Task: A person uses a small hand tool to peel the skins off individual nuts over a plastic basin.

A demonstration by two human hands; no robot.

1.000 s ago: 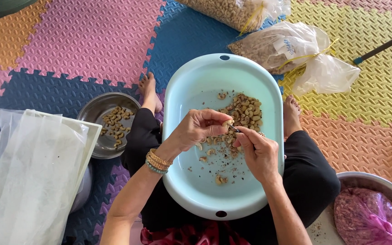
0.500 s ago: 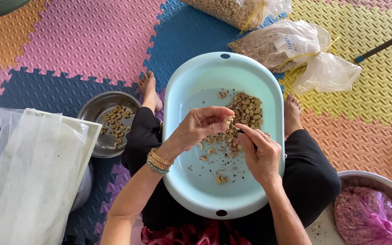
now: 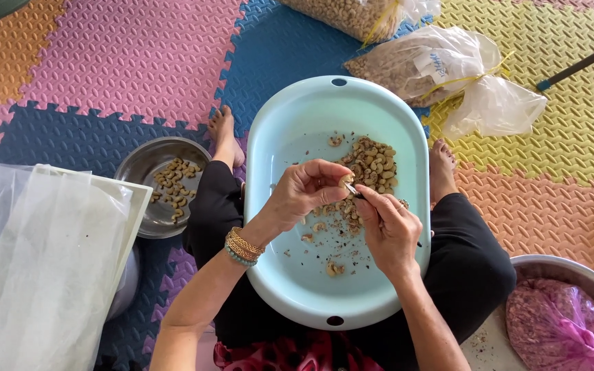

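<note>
While the left hand (image 3: 305,191) pinches one cashew nut (image 3: 344,180) over the pale blue basin (image 3: 290,124), the right hand (image 3: 388,230) closes around a small knife (image 3: 353,191) against it. One heap of nuts (image 3: 372,163) looks unpeeled; one steel bowl (image 3: 139,165) holds roughly twenty finished, so much work seemingly remains.

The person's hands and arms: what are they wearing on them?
Both forearms are bare, with no sleeves and no gloves. The left hand has a stack of gold bangles and a turquoise bead bracelet at its wrist. The right hand shows nothing at its wrist.
</note>
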